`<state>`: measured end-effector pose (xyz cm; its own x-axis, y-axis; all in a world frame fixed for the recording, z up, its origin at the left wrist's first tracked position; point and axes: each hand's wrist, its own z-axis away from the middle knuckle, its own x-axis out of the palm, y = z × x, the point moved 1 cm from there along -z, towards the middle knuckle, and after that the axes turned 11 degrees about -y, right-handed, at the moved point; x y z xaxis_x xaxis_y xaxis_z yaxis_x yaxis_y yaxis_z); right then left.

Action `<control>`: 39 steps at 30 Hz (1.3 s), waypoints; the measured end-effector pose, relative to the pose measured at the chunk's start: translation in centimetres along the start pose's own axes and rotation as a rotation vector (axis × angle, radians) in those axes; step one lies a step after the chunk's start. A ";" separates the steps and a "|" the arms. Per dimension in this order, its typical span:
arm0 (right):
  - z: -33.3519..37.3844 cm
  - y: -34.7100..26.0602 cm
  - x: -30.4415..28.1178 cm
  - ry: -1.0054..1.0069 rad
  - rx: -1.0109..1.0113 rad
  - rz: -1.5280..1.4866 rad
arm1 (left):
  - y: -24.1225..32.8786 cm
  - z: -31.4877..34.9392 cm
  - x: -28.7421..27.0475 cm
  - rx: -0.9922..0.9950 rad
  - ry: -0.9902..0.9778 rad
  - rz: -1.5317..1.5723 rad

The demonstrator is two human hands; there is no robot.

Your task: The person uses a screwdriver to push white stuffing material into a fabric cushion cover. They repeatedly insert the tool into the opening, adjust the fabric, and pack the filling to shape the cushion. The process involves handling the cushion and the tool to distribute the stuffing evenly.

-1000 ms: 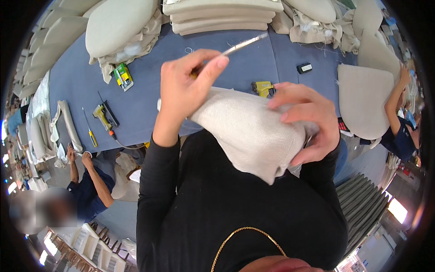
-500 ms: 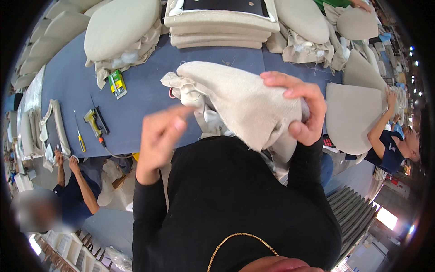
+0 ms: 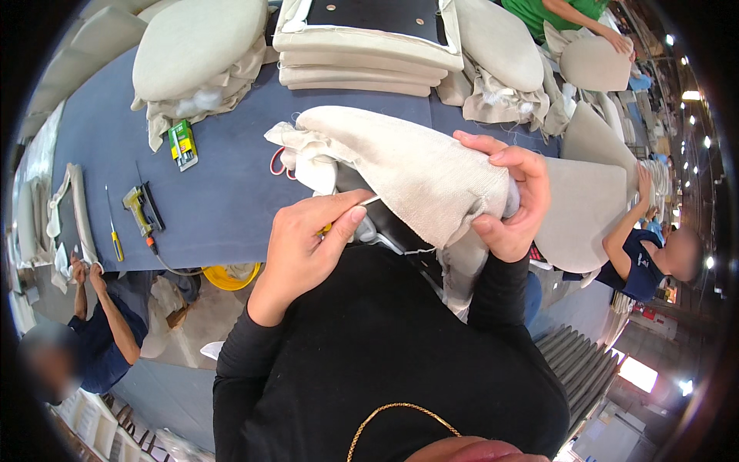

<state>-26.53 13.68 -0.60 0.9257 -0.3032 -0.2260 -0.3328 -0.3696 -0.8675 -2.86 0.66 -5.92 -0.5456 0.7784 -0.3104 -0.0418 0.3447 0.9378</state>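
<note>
A beige fabric-covered chair cushion (image 3: 416, 165) is tilted up in front of my chest, its loose cloth edge folded over. My right hand (image 3: 512, 196) grips its right end, thumb below and fingers above, beside a bit of pale padding. Under the cloth's left edge my left hand (image 3: 312, 246) is closed in a pinch. A thin white end shows at its fingertips and a scrap of yellow between the fingers; I cannot make out what it holds. Red loops, perhaps scissor handles (image 3: 279, 162), poke out by the cushion's left end.
On the blue table lie a staple gun (image 3: 138, 209) with its hose, a yellow-handled screwdriver (image 3: 115, 242) and a green-yellow box (image 3: 183, 146). Stacked cushions (image 3: 362, 61) stand at the back. A yellow bucket (image 3: 231, 277) is below the edge. Co-workers handle pieces left and right.
My left hand has moved right and up to the cushion's underside and closed into a pinch. The right hand keeps its grip on the cushion. The whole view has shifted slightly.
</note>
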 end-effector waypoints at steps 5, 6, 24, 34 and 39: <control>0.7 0.0 0.3 -0.003 -0.029 0.001 | 1.6 -0.5 -0.7 0.042 -0.002 -0.099; 0.8 0.0 0.3 -0.010 -0.033 0.002 | 2.2 -0.6 -1.1 0.040 -0.015 -0.129; 1.4 -0.7 1.3 -0.107 -0.145 -0.077 | 6.6 -2.3 -4.5 0.089 -0.234 -0.280; 1.9 -0.3 1.0 -0.196 -0.111 -0.119 | 5.6 -1.6 -4.9 0.048 -0.227 -0.255; 1.5 -0.5 1.6 -0.166 -0.154 -0.122 | 6.2 -1.5 -4.7 0.066 -0.221 -0.251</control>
<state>-24.59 14.69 -1.20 0.9734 -0.1040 -0.2043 -0.2282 -0.5278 -0.8181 -1.82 -1.70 1.63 -0.3306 0.7572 -0.5634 -0.0941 0.5675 0.8180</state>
